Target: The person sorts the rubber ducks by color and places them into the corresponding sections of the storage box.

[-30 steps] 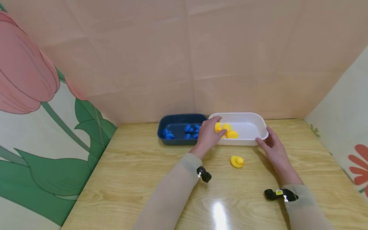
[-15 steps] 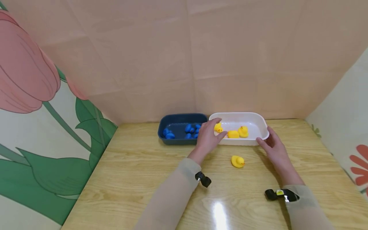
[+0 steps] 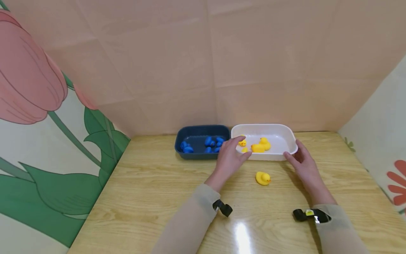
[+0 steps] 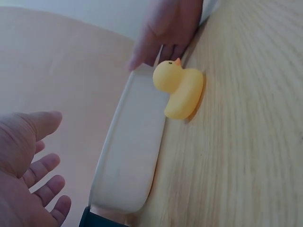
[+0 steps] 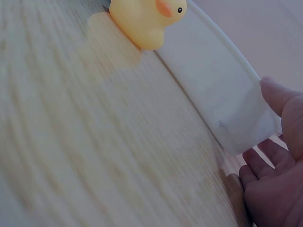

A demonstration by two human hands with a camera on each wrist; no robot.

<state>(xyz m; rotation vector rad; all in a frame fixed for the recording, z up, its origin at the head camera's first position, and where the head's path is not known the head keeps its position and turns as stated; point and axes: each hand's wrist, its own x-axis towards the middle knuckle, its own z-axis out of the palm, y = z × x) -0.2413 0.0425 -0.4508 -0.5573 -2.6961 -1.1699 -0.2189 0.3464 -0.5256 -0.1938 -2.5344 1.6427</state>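
Observation:
My right hand (image 3: pixel 302 164) grips the right front corner of a white tray (image 3: pixel 290 137); in the right wrist view its thumb (image 5: pixel 277 97) lies at the rim and the other fingers curl round the end wall. Over the tray's left end hovers my left hand (image 3: pixel 229 157), thumb and fingers spread apart, nothing between them. Several yellow rubber ducks (image 3: pixel 264 143) lie inside the tray, some partly hidden behind the left hand. One more rubber duck (image 3: pixel 263 178) sits upright on the wooden table in front of the tray, between the two forearms.
A dark blue tray (image 3: pixel 203 129) stands left of the white one, close beside it, with several small blue objects (image 3: pixel 187 147) inside. Both trays are near the back edge of the wooden table (image 3: pixel 142 197), before a pinkish cloth backdrop (image 3: pixel 158 63).
One duck has gone from the left hand's side toward the tray's middle, where it lies against another. The left hand has drawn slightly back toward the person. The right hand keeps its grip.

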